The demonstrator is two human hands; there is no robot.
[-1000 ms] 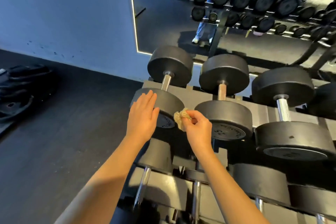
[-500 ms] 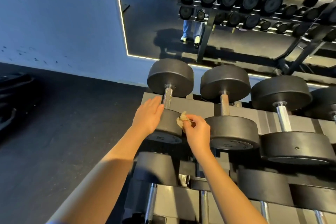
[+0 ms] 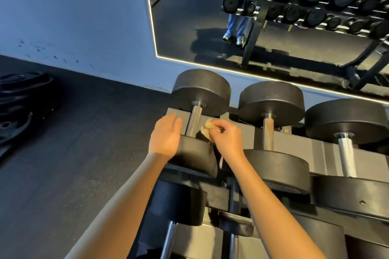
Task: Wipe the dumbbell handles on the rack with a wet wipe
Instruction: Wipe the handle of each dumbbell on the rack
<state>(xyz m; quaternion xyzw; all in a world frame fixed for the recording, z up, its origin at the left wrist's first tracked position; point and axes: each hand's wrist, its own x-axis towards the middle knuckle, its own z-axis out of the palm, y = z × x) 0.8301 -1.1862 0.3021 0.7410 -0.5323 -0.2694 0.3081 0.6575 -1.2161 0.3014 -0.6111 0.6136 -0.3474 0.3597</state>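
Observation:
The leftmost dumbbell on the rack's top tier has a knurled steel handle (image 3: 194,121) between two black heads. My left hand (image 3: 165,136) rests open on the left side of its near head (image 3: 194,157). My right hand (image 3: 228,135) pinches a crumpled beige wet wipe (image 3: 207,128) just right of the handle's lower end; whether it touches the steel I cannot tell. Two more dumbbells lie to the right, one with a rusty handle (image 3: 268,134) and one with a shiny handle (image 3: 346,156).
The grey rack (image 3: 294,145) slopes toward me, with a lower tier of dumbbells (image 3: 179,206) under my forearms. A wall mirror (image 3: 189,17) behind reflects the rack and a standing person. Black weight plates (image 3: 19,99) lie on the dark floor at left.
Both hands moved up from the near head's front toward the handle. The wipe went from beside the head's face to beside the handle's lower end. The view tilted down and closer.

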